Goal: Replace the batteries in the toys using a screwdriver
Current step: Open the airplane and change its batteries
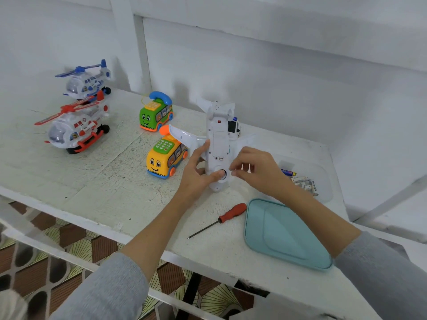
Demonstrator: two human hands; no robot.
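A white toy airplane (218, 137) lies belly-up on the white table (104, 181), nose toward me. My left hand (198, 172) grips its fuselage near the nose, thumb up along the left side. My right hand (256, 172) is at the right side of the fuselage with its fingertips pinched together; whether they hold anything small I cannot tell. A red-handled screwdriver (221, 218) lies loose on the table in front of the plane. Several batteries (302, 181) lie in a clear container (323, 181) to the right.
A yellow bus phone toy (165, 158) and a green one (154, 114) stand left of the plane. Two toy helicopters, red (74, 128) and blue (86, 82), stand at the far left. A teal lid (284, 234) lies near the front edge. White wall behind.
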